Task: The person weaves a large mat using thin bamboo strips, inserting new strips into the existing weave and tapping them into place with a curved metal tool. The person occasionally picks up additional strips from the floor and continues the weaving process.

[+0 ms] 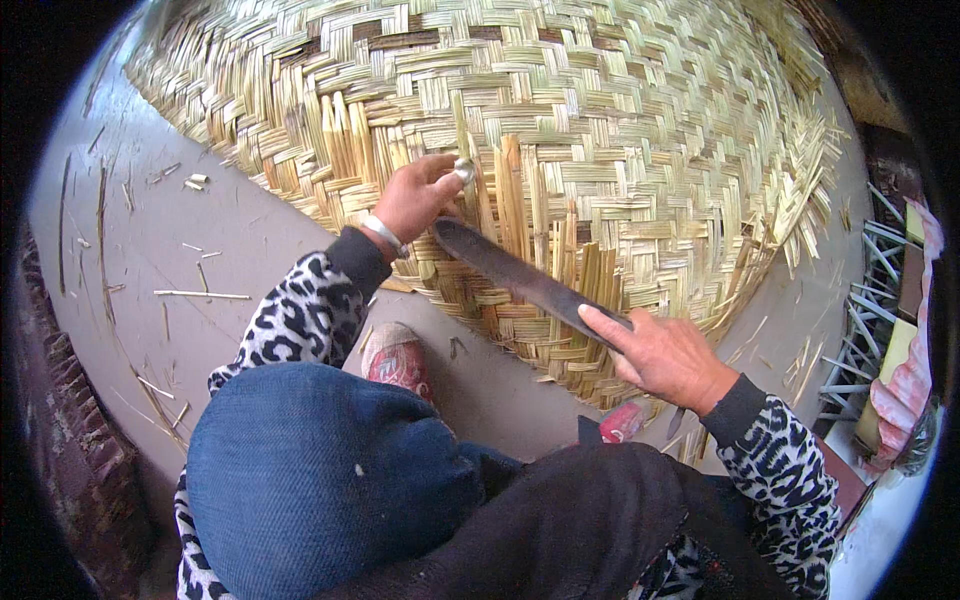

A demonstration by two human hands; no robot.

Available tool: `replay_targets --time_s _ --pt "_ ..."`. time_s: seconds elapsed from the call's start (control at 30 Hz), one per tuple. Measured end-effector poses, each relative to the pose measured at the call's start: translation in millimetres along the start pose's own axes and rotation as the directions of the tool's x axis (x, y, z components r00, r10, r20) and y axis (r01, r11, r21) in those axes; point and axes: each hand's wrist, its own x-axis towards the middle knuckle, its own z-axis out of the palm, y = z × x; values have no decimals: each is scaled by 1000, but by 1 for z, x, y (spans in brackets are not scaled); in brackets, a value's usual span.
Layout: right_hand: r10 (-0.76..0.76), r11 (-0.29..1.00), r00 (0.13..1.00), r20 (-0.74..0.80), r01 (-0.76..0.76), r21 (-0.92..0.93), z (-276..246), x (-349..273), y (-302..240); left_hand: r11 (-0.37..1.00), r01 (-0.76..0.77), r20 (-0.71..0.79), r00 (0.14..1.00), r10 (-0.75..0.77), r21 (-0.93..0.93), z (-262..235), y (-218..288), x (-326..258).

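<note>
A large mat of woven split reeds (640, 180) lies before me, pale green and straw-yellow, with several loose strip ends sticking up along its near edge. My left hand (418, 197) is over that edge, its fingers closed around a reed strip (462, 122); the grip itself is partly hidden. Something shiny and silvery sits at its fingers, and a pale bracelet is on the wrist. My right hand (668, 362) grips a long dark knife (530, 283), thumb along its flat. The blade slants across the strip ends, its tip just below my left hand.
Grey floor (215, 330) with scattered reed bits runs along the left. My shoe (396, 360) is close to the mat's near edge. A dark brown ruffled cover (75, 430) borders the far left. At the right stands a rack of metal bars (868, 300) beside pink cloth.
</note>
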Motion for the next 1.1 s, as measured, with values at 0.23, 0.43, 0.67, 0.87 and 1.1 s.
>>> replay_targets --time_s 0.23,0.43,0.67,0.87,1.1 --pt "17 999 971 -238 -25 -32 17 31 20 999 -18 75 997 15 38 -24 46 46" --pt "82 996 947 -312 -67 59 -1 64 39 890 -47 90 996 6 454 -36 63 76" --pt "52 997 950 -307 -29 78 -12 79 44 940 -38 216 976 -38 338 -56 68 96" --pt "78 996 955 -288 -62 65 -9 90 43 520 -290 284 954 94 804 -50 83 99" --pt "98 993 956 -277 -73 97 6 113 45 -112 -389 404 866 294 915 -32 70 83"
